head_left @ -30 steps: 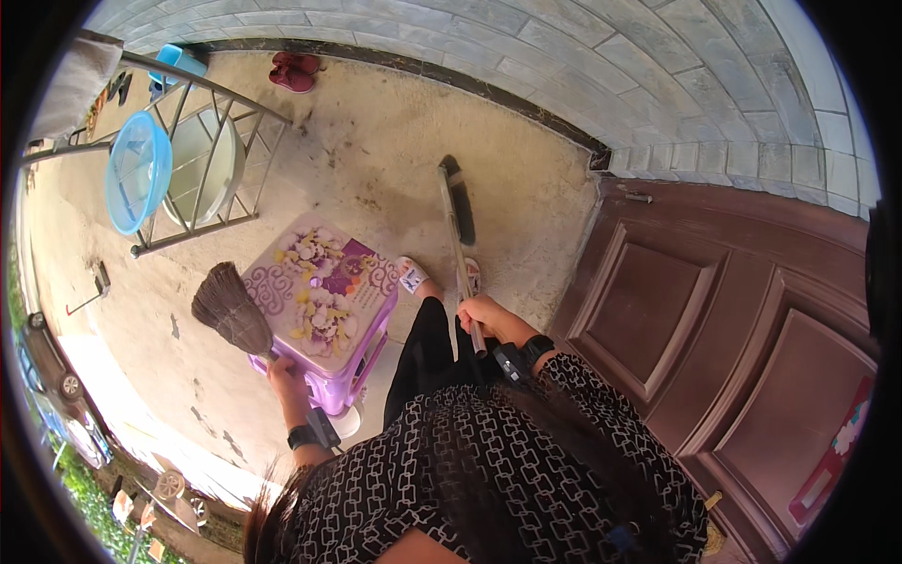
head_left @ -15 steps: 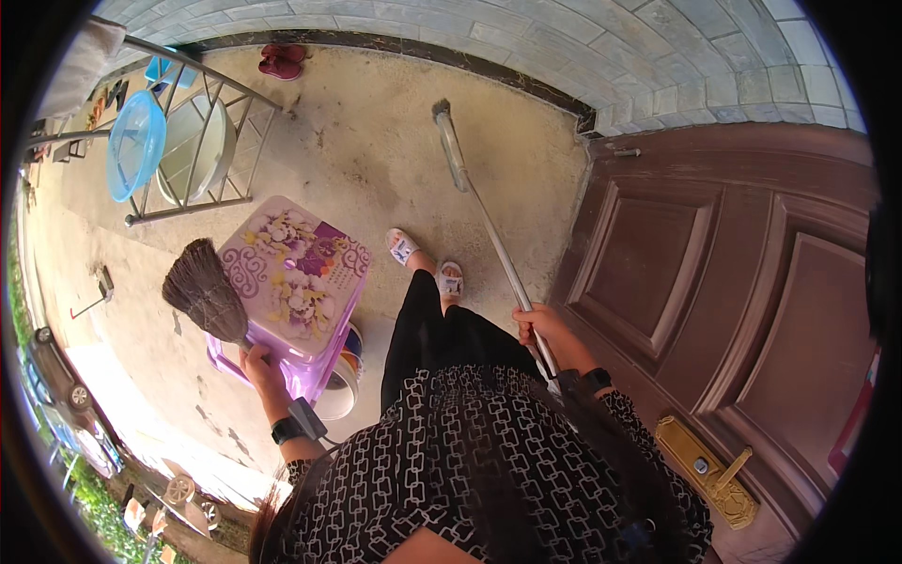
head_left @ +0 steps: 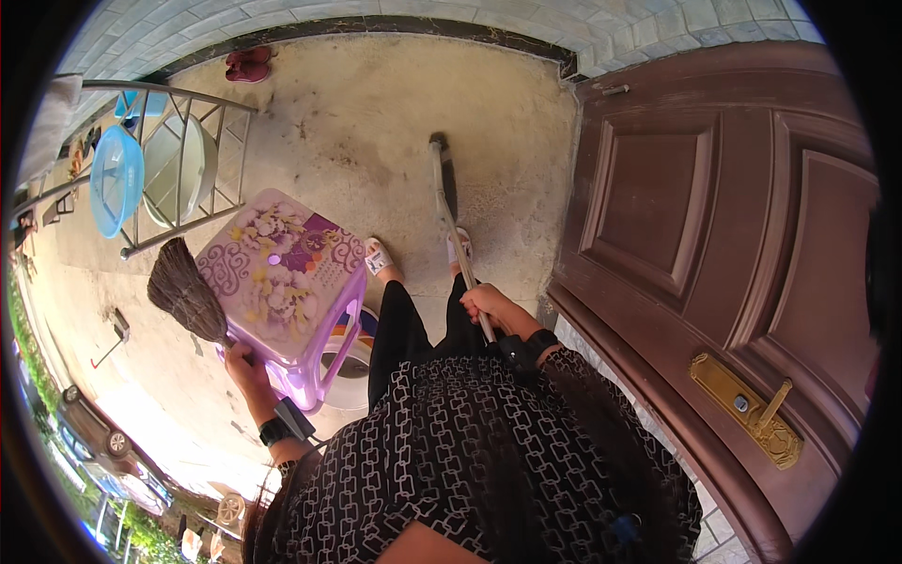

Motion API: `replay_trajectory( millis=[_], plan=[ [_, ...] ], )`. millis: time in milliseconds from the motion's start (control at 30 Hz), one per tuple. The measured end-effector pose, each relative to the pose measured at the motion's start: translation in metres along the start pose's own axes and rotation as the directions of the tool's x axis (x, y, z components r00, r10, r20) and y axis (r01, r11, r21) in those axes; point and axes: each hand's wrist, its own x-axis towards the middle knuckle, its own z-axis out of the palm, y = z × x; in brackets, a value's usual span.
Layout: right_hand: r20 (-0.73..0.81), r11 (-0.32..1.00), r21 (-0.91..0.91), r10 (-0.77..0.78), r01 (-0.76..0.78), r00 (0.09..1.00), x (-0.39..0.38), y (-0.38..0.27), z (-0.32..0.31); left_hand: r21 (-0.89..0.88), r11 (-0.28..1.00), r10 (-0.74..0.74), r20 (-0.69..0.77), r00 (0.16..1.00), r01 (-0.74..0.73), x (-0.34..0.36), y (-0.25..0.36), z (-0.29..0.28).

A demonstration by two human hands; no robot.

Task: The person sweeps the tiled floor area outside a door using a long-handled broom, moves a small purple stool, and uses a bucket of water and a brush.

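Observation:
My left hand (head_left: 248,374) is closed round the handle of a short broom (head_left: 185,293) with dark brown bristles fanned up and to the left. Its bristles are beside the edge of a purple plastic stool (head_left: 287,258) with a flower-patterned top. In my right hand (head_left: 487,302) is the grey pole of a long-handled broom (head_left: 440,183). The narrow head, with dark bristles along its right side, is at the concrete floor beyond my feet.
A brown panelled door (head_left: 648,202) with a brass handle stands at the right. Partly behind the stool is a round white bucket (head_left: 346,368). At the left a metal rack (head_left: 188,242) holds a blue basin (head_left: 116,181) and a pale basin (head_left: 193,174). Dark red shoes (head_left: 248,66) lie by the wall.
My right hand and the long-handled broom have moved left, its head turned and drawn nearer. My feet have stepped apart. The door edge and tiles beside it have come into view.

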Motion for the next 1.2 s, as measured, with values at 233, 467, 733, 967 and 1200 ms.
replay_trajectory(
  millis=[233,467,733,967,1200],
  plan=[
    [0.158,0.985,0.154,-0.102,0.078,0.982,-0.022,-0.014,-0.018,0.101,0.984,0.133,0.114,0.984,-0.145,0.015,-0.014,0.014],
    [-0.344,0.996,0.047,-0.060,0.080,0.937,-0.083,0.054,-0.075,-0.056,0.993,0.112,0.094,0.989,-0.107,0.013,-0.006,-0.002],
    [-0.105,0.931,0.347,-0.078,0.111,0.991,0.023,0.048,-0.110,0.039,0.990,0.131,0.029,0.991,-0.132,0.013,-0.001,0.000],
    [0.035,0.970,0.225,-0.098,0.087,0.995,-0.047,0.065,-0.097,0.066,0.985,0.156,0.050,0.986,-0.160,0.026,-0.006,-0.021],
    [-0.212,0.976,0.127,-0.148,0.178,0.966,-0.070,0.100,-0.128,0.072,0.985,0.157,-0.036,0.987,-0.154,0.000,-0.008,0.010]
  ],
)
